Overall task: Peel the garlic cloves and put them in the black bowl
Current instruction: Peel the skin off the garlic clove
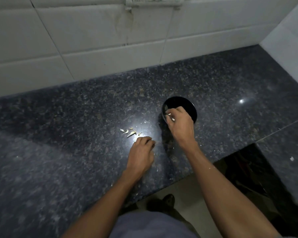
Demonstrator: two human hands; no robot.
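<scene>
A round black bowl [182,102] stands on the dark granite counter [76,134]. My right hand [179,124] hovers over the bowl's near left rim, fingers curled, with small pale garlic bits [171,117] at its fingertips. Several garlic cloves [130,131] lie in a bright patch of the counter, left of the bowl. My left hand [141,153] rests on the counter just below those cloves, fingers curled under; whether it holds anything is hidden.
White tiled walls [93,40] close the counter at the back and right. The counter's front edge steps back at the right, with a dark opening [248,177] below. Small skin flakes [292,158] are scattered about. My foot [169,200] shows on the floor.
</scene>
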